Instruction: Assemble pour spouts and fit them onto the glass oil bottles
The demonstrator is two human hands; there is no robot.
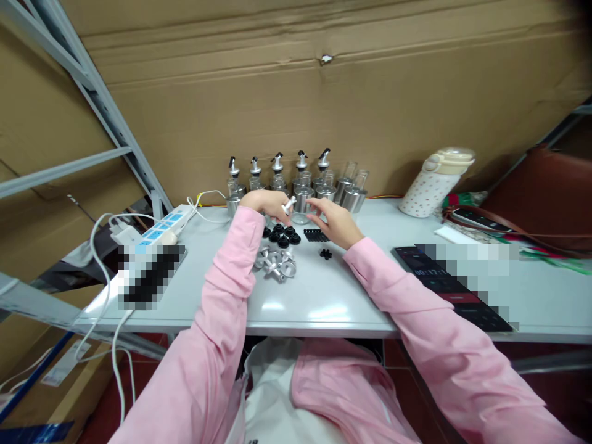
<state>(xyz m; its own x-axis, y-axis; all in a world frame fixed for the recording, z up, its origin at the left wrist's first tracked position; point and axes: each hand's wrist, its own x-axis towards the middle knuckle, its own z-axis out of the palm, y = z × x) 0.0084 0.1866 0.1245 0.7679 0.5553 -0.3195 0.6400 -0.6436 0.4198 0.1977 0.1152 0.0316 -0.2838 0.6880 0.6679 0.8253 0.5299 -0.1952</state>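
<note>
My left hand (271, 203) is closed around a small silver spout piece (289, 205), whose tip sticks out past the fingers. Just right of it, my right hand (333, 220) has its thumb and fingers apart, with nothing visible between them. Black stoppers (283, 237) lie in a cluster below the left hand, and loose silver spout parts (277, 263) are heaped nearer the front. Small black parts stand in rows (315, 235) beside the right hand, with a few more black bits (325, 253) below. Behind both hands are glass-and-steel bottles (303, 198), several topped with spouts.
On the left are a power strip (169, 226) with white cables and a dark blurred device (155, 277). A large phone or tablet (456, 287) lies right of my right arm. Farther back stand a dotted tumbler (423, 188) and a brown bag (541, 197). Cardboard (277, 111) rises behind.
</note>
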